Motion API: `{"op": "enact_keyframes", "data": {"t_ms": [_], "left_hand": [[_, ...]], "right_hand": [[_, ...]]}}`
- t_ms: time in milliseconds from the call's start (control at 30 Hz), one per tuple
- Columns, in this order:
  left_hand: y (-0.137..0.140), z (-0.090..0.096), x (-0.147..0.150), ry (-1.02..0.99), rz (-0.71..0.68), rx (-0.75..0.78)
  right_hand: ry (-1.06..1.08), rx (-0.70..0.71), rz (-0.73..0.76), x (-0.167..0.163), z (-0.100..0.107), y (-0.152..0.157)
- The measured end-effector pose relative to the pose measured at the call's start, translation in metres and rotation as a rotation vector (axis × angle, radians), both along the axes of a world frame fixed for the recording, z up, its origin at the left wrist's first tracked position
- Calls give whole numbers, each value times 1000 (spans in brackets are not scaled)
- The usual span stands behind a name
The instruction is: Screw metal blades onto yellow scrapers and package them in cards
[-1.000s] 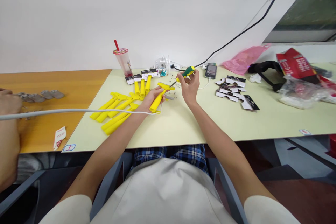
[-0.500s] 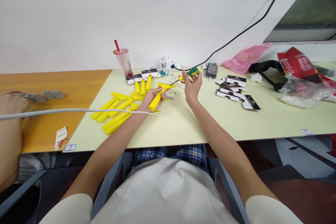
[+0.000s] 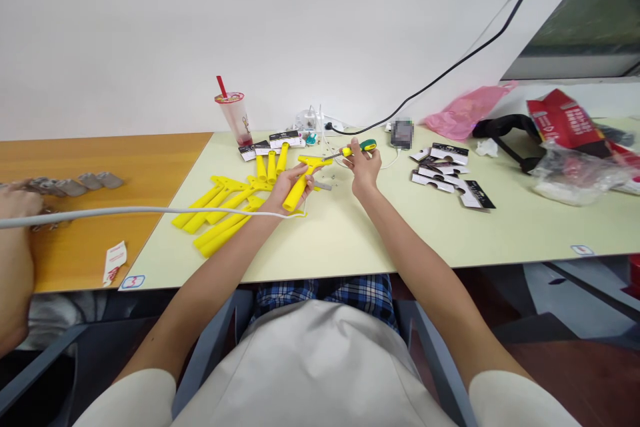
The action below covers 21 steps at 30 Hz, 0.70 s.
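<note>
My left hand (image 3: 289,188) is closed around a yellow T-shaped scraper handle (image 3: 297,192), its wide head pointing away from me. In my right hand (image 3: 365,170) is a screwdriver (image 3: 369,145) with a green and yellow grip. Its metal shaft points left, and the tip is at the head of the scraper handle; whether it touches a screw is too small to tell. Just beyond my left fingers lies a grey flat piece (image 3: 323,185), with a few tiny parts near it. More yellow scraper handles (image 3: 220,230) lie on the table to the left of my left hand.
A cup with a red straw (image 3: 234,119) stands by the wall near a power strip (image 3: 337,128). Black and white cards (image 3: 445,173) and a phone (image 3: 401,134) lie right. A grey cable (image 3: 150,211) crosses in front. Another person's hand (image 3: 17,203) is far left beside grey pieces (image 3: 75,185).
The screwdriver's grip has come down and lies flatter, and my right hand has shifted its fingers on it. My left hand and the scraper handle have hardly moved.
</note>
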<state>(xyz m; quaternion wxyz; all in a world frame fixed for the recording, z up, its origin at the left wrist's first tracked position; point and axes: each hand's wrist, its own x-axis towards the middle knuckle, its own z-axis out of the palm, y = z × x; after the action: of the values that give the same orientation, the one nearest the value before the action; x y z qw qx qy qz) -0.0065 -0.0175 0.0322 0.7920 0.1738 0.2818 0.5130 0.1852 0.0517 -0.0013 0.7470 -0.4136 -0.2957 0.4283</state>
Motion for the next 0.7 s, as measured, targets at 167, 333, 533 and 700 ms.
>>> {"op": "enact_keyframes", "data": {"t_ms": [167, 333, 533, 700], "left_hand": [[1, -3, -1, 14, 5, 33], [6, -9, -2, 62, 5, 79], [10, -17, -2, 162, 18, 155], [12, -22, 0, 255, 61, 180]], "right_hand": [[-45, 14, -31, 2, 2, 1], [-168, 99, -59, 5, -1, 3], [-378, 311, -95, 0, 3, -5], [-538, 409, -141, 0, 2, -6]]}}
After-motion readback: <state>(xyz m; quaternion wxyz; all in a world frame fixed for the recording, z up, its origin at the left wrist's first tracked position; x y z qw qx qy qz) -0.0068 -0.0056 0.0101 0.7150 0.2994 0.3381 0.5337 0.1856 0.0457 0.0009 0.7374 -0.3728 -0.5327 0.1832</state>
